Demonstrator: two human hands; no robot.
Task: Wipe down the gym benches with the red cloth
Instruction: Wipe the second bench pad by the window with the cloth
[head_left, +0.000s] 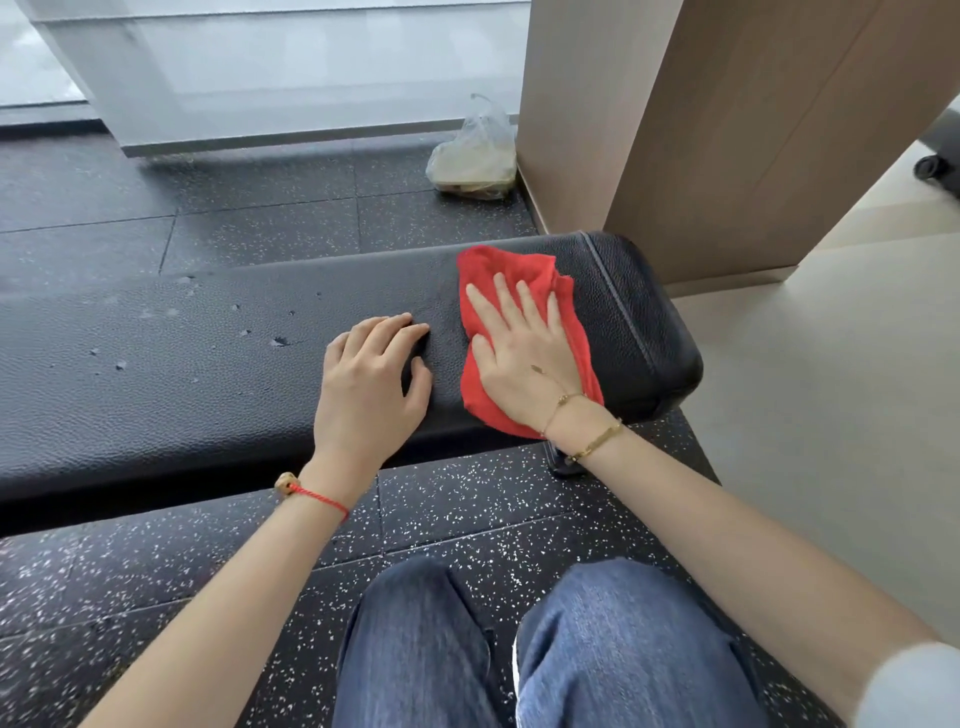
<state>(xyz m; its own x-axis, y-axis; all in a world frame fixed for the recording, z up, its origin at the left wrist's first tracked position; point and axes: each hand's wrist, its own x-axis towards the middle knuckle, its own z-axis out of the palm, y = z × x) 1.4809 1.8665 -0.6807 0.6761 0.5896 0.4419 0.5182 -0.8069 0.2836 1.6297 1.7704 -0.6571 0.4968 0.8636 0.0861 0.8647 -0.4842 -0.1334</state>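
Note:
A long black padded gym bench (208, 374) runs across the view from the left to its rounded right end. The red cloth (498, 270) lies crumpled on the bench top near that right end. My right hand (524, 353) presses flat on the cloth with straight, spread fingers. My left hand (371, 384) rests on the bare bench pad just left of the cloth, fingers loosely bent and holding nothing. Small wet spots and scuffs dot the pad farther left.
A tan wooden pillar (675, 130) stands right behind the bench's right end. A clear plastic bag (475, 156) sits on the speckled black rubber floor (467, 519) beside the pillar. Pale smooth flooring (831, 389) lies to the right. My knees in blue jeans are below.

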